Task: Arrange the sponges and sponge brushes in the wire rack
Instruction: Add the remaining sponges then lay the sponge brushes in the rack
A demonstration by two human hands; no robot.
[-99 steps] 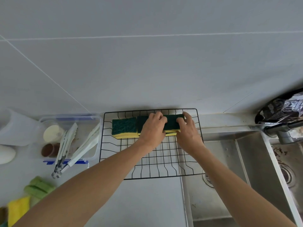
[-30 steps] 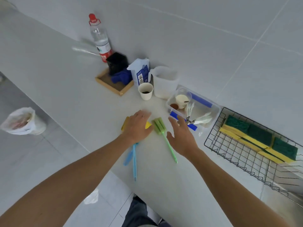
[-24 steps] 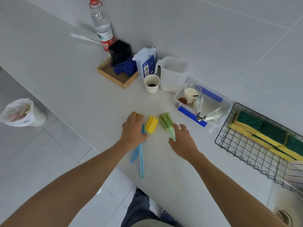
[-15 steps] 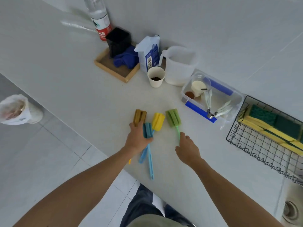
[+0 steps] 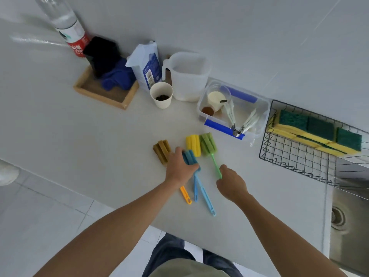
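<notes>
Three green-and-yellow sponges [image 5: 319, 134] already lined along the wire rack's [image 5: 295, 158] far side; four sponge brushes on the counter [image 5: 79, 136], well apart from it. Mid-pickup: left hand [image 5: 178, 168] curled round the blue brush [image 5: 190, 157], right hand [image 5: 231, 182] pinching the green brush's [image 5: 208, 143] handle; next, lifting both across into the rack.

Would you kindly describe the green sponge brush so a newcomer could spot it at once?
Start at the black wire rack on the counter's right side, then look left past the clear plastic tub to four sponge brushes. The green sponge brush is the rightmost, its handle pinched by the right hand.
</notes>
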